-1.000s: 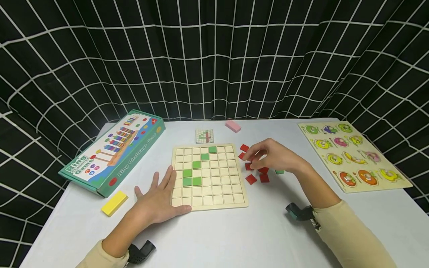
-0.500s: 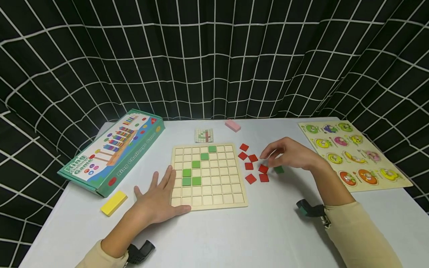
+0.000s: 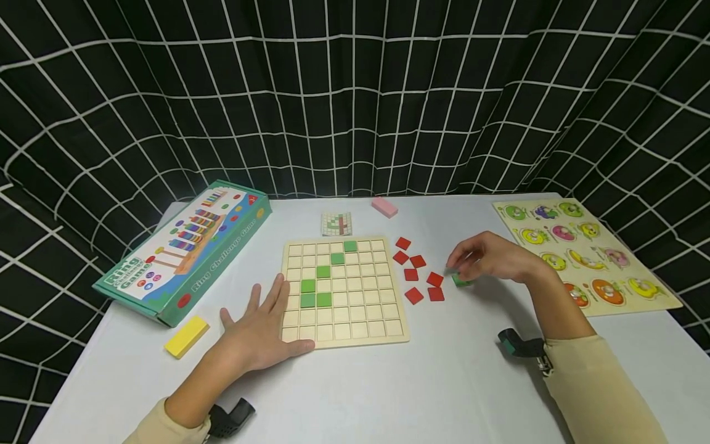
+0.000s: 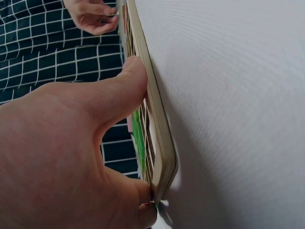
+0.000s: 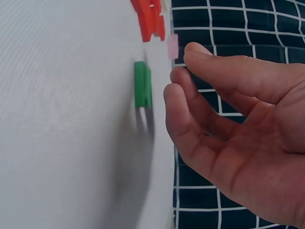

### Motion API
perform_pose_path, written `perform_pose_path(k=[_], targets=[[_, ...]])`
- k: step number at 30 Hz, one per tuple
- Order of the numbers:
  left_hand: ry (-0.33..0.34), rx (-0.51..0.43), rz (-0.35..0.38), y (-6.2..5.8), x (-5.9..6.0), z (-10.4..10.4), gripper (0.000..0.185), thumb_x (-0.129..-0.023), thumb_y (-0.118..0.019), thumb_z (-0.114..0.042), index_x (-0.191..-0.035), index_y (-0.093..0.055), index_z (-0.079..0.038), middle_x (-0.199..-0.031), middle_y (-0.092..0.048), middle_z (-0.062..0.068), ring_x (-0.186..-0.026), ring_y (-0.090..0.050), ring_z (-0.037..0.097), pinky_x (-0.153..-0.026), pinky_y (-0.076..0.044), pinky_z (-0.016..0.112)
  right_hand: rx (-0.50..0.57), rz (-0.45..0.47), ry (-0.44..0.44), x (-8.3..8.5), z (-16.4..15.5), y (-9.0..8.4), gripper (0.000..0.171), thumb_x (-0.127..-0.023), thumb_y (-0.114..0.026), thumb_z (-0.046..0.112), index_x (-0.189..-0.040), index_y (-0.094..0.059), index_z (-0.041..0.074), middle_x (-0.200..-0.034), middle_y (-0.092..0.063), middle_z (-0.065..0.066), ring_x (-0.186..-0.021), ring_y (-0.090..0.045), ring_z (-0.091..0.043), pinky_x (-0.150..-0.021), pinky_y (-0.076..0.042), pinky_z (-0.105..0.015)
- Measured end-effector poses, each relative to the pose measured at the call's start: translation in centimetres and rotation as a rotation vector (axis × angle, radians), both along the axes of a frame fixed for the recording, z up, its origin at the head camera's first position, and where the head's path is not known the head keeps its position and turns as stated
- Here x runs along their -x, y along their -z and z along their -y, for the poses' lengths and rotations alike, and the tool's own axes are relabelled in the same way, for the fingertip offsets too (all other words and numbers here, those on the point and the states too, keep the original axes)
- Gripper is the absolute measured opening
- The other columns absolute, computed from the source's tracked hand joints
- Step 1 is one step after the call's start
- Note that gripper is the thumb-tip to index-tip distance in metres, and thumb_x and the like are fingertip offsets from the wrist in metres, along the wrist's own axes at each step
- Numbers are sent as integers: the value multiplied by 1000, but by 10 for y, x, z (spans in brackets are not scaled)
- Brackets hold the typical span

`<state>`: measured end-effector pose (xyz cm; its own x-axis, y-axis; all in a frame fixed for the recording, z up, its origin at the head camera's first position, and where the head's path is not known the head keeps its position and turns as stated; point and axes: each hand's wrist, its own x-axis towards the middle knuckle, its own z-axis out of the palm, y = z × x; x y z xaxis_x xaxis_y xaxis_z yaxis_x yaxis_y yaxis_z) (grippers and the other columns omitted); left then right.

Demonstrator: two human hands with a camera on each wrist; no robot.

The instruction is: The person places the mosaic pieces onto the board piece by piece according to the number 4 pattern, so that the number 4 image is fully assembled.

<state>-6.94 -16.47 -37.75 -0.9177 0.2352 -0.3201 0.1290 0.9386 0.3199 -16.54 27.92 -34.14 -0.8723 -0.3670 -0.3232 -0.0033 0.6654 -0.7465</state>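
A square wooden grid board lies mid-table, with several green tiles set in its cells. My left hand rests at its lower left corner, fingers spread along the left edge and thumb on the front rim. Right of the board, my right hand hovers over a loose green tile. In the right wrist view, the curved fingers stand apart from the green tile and hold nothing. Several loose red tiles lie between the board and that hand.
A small pattern card and a pink block lie behind the board. On the left are a Ring Challenge Game box and a yellow block. A fruit picture board lies at the right.
My right hand has moved right, from above the red tiles to above the loose green tile, uncovering the red ones. The left hand stays on the board.
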Motion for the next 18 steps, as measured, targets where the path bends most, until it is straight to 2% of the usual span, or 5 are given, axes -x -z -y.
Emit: perform_pose_path(k=[18], targets=[[-1, 0, 8, -1, 0, 0, 125, -82, -68, -77, -168, -10, -7, -177, -2, 12, -158, -3, 53, -99, -3, 95, -7, 15, -33, 4, -8, 11, 31, -78, -82, -3, -108, -74, -4, -95, -69, -12, -88, -59, -22, -73, -54, -25]])
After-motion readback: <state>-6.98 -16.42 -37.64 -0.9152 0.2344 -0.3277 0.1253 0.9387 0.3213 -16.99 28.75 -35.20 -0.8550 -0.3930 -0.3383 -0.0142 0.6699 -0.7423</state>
